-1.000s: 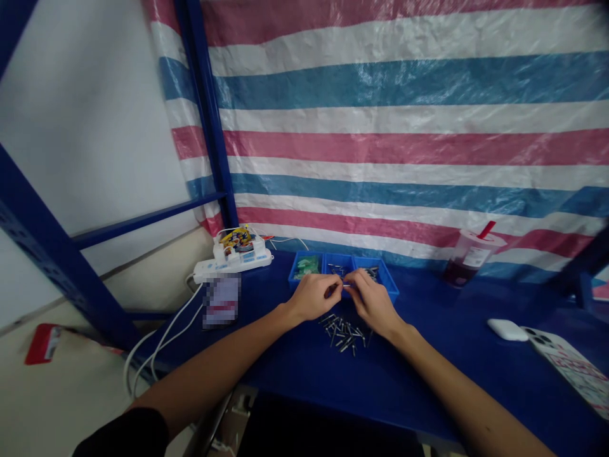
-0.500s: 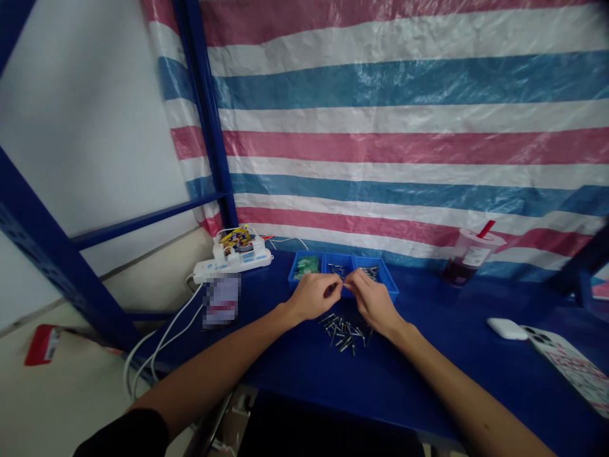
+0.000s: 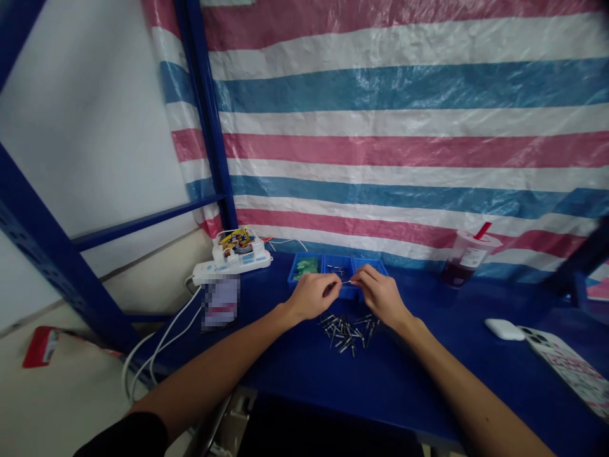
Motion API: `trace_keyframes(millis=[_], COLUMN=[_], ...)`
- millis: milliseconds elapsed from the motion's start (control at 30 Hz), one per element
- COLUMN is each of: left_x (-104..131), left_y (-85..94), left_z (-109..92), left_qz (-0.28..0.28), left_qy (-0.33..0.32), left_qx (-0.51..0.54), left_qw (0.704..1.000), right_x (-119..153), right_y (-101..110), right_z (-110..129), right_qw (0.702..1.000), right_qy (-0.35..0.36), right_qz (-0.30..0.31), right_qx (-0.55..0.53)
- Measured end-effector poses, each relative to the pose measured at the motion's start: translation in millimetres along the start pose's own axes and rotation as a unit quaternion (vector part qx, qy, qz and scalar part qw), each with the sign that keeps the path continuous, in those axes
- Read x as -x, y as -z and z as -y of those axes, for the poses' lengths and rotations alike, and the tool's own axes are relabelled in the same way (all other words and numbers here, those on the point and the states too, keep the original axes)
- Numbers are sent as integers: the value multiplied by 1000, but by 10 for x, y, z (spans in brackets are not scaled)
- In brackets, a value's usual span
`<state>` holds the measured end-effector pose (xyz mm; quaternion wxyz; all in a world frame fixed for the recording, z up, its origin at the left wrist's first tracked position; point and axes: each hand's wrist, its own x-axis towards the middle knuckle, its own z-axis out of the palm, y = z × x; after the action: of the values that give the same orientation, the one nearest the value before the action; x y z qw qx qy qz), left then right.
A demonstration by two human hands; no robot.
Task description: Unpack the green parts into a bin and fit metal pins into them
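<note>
Between my left hand [image 3: 313,296] and my right hand [image 3: 380,296] is a thin, light metal rod [image 3: 346,282]. Each hand pinches one end of it; its exact kind is too small to tell. Just in front of my fingers stand three joined blue bins [image 3: 291,285]. Green pieces [image 3: 307,266] fill the left bin, and a few thin metal pieces [image 3: 335,270] lie in the middle one. My right hand hides most of the right bin's contents. On the table below my hands lies a loose pile of slim, dark and silvery metal pieces [image 3: 343,331].
A white power strip [image 3: 204,271] with cables and a small clear box [image 3: 238,241] sit at the left, near a blurred packet [image 3: 221,303]. At the right are a cup with a red straw [image 3: 461,260], a white earphone case [image 3: 504,329] and a phone [image 3: 566,362].
My right hand has moved slightly right, away from my left. The rod now shows between the fingertips, and more of the pile's right side is visible.
</note>
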<state>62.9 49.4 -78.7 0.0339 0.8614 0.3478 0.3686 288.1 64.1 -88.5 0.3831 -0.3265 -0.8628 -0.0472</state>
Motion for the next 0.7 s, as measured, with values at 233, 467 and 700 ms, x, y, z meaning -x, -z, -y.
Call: trace_keyframes(millis=[233, 467, 700], left_x=[-1, 4, 29], left_y=[25, -9, -15], left_z=[24, 19, 12], left_qz=[9, 164, 203], left_qy=[8, -67, -71], left_qx=[0, -5, -12], left_qw=[1000, 984, 977], right_x=[18, -25, -1], right_y=[126, 40, -51], right_z=[-68, 155, 69], right_qw=[986, 965, 987], right_qy=[-64, -165, -134], right_qz=[-151, -206, 41], right_qx=[-29, -17, 73])
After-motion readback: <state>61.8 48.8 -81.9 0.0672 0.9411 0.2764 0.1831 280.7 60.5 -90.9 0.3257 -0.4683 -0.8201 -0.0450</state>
